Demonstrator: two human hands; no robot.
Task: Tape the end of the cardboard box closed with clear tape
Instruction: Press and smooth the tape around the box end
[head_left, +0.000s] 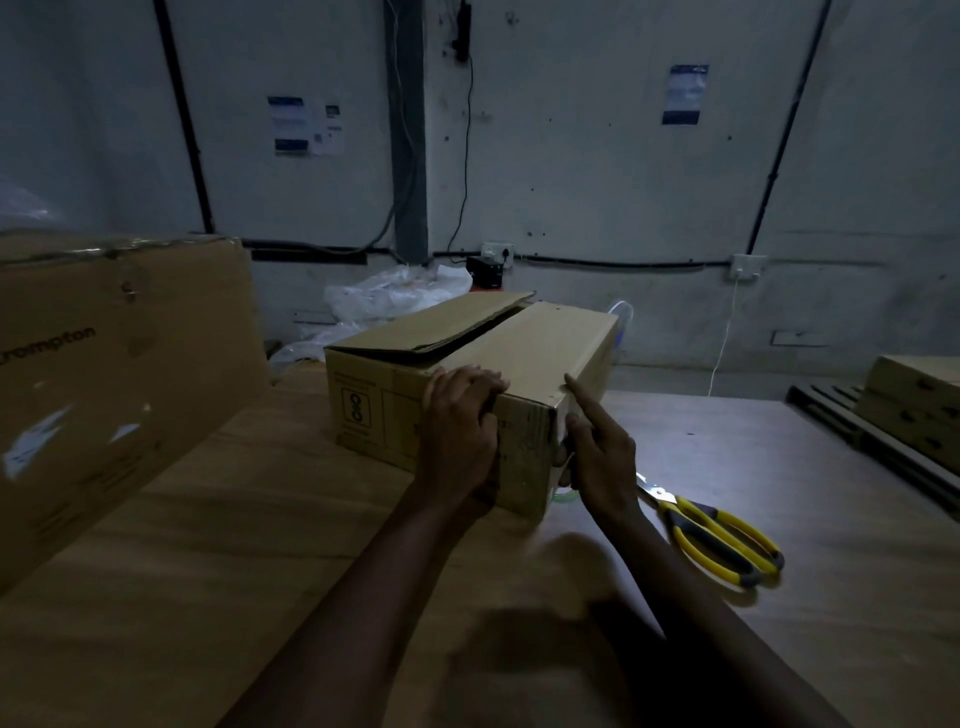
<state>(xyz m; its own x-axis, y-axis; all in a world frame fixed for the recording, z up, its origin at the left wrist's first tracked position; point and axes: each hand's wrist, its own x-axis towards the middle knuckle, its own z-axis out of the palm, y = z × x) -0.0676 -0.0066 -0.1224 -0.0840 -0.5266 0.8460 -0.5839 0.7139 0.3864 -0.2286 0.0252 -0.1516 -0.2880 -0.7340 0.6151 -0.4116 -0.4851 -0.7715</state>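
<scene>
A long cardboard box (524, 343) lies on the wooden table (208, 571) with one end facing me. Its top flaps are down, and the left flap is slightly lifted along the middle seam. My left hand (460, 436) lies flat against the near end, its fingers curled over the top edge. My right hand (602, 457) is at the box's right near corner, index finger stretched up along the edge. Its other fingers close around a clear tape roll (563, 493), of which only a sliver shows below the hand.
Yellow-handled scissors (722, 540) lie on the table just right of my right arm. A large brown carton (119, 374) leans at the left. Crumpled plastic bags (395, 296) sit behind the box. Flat cartons on a pallet (914, 400) stand at the far right.
</scene>
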